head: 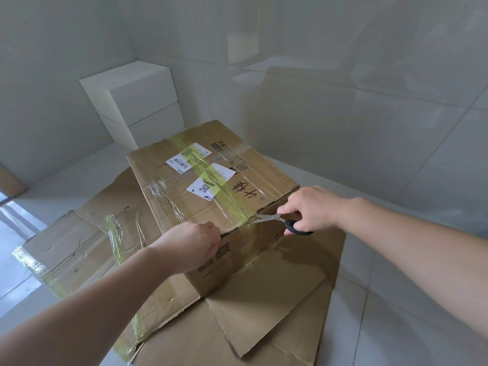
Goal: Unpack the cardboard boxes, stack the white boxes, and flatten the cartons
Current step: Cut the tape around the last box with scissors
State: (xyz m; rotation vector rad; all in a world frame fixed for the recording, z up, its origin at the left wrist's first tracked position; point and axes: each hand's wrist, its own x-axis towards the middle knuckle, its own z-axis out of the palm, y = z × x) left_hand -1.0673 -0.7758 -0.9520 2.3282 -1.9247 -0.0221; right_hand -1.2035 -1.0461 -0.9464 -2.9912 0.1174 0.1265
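A sealed brown cardboard box (184,191) with yellow tape and white labels stands on flattened cartons (266,313) on the floor. My left hand (194,245) presses on the box's near top edge with its fingers curled. My right hand (307,208) holds black-handled scissors (280,220). Their blades touch the yellow tape at the near edge of the box top. Two white boxes (134,101) are stacked in the corner behind the carton.
Tiled walls close in behind and to the right. A strip of another cardboard piece (9,180) shows at the far left edge. Pale floor tiles (409,326) lie to the right of the flattened cartons.
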